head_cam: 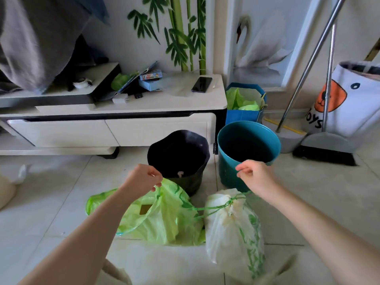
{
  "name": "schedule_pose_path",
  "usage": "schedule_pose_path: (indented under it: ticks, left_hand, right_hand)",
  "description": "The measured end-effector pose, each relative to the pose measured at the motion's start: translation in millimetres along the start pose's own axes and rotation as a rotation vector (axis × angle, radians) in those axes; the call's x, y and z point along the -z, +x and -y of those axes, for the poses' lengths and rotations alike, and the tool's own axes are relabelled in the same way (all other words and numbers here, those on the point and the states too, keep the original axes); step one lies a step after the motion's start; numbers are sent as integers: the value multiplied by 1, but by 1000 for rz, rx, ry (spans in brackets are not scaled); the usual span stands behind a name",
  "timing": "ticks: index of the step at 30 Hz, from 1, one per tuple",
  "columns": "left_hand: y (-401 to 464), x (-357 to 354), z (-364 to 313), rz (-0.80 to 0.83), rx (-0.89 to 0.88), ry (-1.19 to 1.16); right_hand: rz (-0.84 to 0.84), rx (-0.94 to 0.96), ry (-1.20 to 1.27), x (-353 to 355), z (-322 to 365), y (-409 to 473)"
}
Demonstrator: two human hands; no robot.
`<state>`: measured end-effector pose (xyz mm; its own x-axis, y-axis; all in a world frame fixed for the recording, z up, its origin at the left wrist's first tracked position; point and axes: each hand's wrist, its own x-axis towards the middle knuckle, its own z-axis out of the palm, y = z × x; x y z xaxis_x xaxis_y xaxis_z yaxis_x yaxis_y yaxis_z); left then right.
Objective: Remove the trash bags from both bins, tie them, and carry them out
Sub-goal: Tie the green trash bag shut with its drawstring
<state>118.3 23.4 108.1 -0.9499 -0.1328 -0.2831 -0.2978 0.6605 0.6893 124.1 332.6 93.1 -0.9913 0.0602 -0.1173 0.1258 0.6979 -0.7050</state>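
Two trash bags lie on the tiled floor in front of two bins. The green bag [160, 221] is at the left, its mouth partly open. The whitish bag [232, 229] with green print is at the right, its neck cinched by a green drawstring [213, 208]. My left hand [144, 178] pinches the green bag's drawstring at its top edge. My right hand [254, 175] pinches a thin green string that runs down to the whitish bag's neck. Behind them stand a black bin [195, 182] and a teal bin [226, 171], both without bags.
A white low cabinet [115, 128] with a phone [201, 84] on it stands behind the bins. A blue box [242, 116] with green bags sits by the wall. A broom and dustpan [324, 145] and a toy bag [353, 103] are at the right.
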Motion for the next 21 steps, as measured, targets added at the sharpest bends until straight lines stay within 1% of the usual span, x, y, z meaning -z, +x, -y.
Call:
schedule_pose_path:
  ticks: [3, 5, 8, 11, 14, 15, 17, 18, 19, 21]
  left_hand:
    - [4, 23, 20, -140, 34, 21]
    - [4, 34, 30, -190, 48, 27]
    - [4, 45, 52, -169, 83, 143]
    - [12, 56, 81, -177, 160, 278]
    - [18, 62, 113, -178, 325, 351]
    - [18, 59, 123, -138, 396, 382]
    - [17, 51, 145, -1, 571, 380]
    - [16, 45, 153, 53, 664, 321]
    - [15, 41, 162, 71, 743, 243]
    - [16, 35, 181, -36, 834, 86]
  right_hand:
    - [117, 105, -46, -26, 29, 1]
    - [184, 145, -54, -43, 45, 2]
    - [265, 174, -48, -70, 67, 4]
    - [300, 215, -38, -94, 88, 7]
    - [319, 226, -9, -116, 104, 11]
    - [320, 232, -13, -121, 107, 12]
    - [311, 239, -54, -134, 114, 15]
    - [310, 232, -82, -138, 118, 16]
    - [317, 217, -113, -142, 122, 16]
    - [342, 186, -179, -149, 128, 13]
